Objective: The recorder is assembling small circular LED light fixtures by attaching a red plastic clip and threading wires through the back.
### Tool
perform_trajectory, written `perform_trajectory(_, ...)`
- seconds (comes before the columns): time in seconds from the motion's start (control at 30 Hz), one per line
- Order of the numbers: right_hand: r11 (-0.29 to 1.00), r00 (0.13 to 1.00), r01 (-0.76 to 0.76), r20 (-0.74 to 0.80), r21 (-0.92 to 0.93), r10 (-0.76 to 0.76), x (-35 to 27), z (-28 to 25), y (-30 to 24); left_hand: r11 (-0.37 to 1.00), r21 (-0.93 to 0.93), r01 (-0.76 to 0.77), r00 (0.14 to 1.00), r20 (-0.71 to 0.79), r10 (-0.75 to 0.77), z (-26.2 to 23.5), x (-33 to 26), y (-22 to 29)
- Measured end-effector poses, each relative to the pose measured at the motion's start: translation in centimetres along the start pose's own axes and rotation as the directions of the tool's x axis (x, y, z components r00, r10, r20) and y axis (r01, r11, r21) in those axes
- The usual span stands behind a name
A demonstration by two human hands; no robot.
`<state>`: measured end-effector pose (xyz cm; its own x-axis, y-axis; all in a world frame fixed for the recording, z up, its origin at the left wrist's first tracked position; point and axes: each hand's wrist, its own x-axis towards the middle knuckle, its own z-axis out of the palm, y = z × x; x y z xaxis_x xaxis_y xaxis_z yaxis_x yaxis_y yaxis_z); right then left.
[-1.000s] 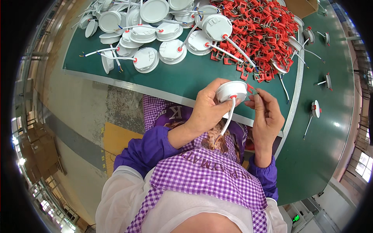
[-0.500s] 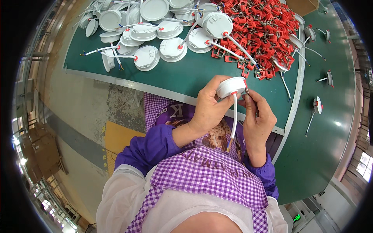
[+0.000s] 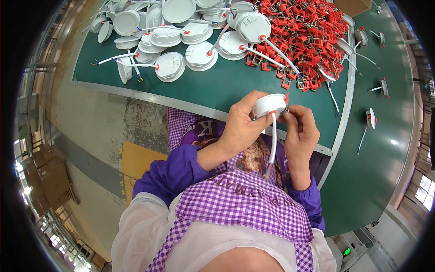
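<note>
Your left hand [image 3: 239, 123] is curled round a white round lamp housing [image 3: 266, 106], thumb on the near side and fingers behind, held just over the near edge of the green counter [image 3: 213, 93]. Your right hand [image 3: 288, 113] has thumb and forefinger pinched at the metal spring of a red clip [image 3: 286, 98], which sits against the housing's right side. The white cable [image 3: 274, 140] hangs from the housing toward your apron

This piece looks partway done: one clip is at the rim, though whether it is seated cannot be told, and your fingers hide whether the opposite side has one. A few lamps with clips [image 3: 371, 119] stand spaced out on the right-hand green surface [image 3: 367, 186], seemingly finished. Much seems left: the pile of white lamps [image 3: 171, 66] shows no clips, and the heap of red clips [image 3: 303, 43] is large

Both lie loose, without trays. A cardboard box [image 3: 354, 6] sits past the clips, its contents out of view
</note>
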<state>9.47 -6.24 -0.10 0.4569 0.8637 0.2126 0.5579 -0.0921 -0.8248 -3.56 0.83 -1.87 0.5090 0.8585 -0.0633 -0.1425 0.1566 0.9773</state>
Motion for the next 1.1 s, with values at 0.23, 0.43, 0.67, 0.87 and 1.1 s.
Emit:
perform_trajectory(0.23, 0.816, 0.942, -0.332, 0.205, 0.473, 0.265, -0.1, -1.5, -1.1, 0.994, -0.091, 0.057, 0.998, 0.011, -0.057, -0.1, -1.3, 0.3)
perform_trajectory(0.43, 0.800, 0.900, -0.427, 0.283, 0.421, 0.331, 0.4, -2.5, -2.5, 1.000, 0.013, -0.003, 0.990, 0.138, 0.001, -1.2, -1.4, 1.9)
perform_trajectory(0.67, 0.764, 0.814, -0.521, 0.491, 0.382, 0.310, 0.8, -2.9, 0.1, 0.992, -0.004, 0.125, 0.977, 0.173, -0.123, -1.7, -1.5, 0.8)
perform_trajectory(0.87, 0.991, 0.953, -0.039, 0.292, -0.127, 0.075, 5.0, -2.2, 3.2, 0.921, 0.375, 0.103, 0.984, 0.095, -0.149, -3.7, 0.0, 4.4)
perform_trajectory(1.1, 0.753, 0.950, 0.245, 0.306, -0.611, -0.061, 5.5, -0.9, 3.0, 0.877, -0.373, 0.305, 0.952, 0.141, -0.271, -5.6, 0.0, 3.4)
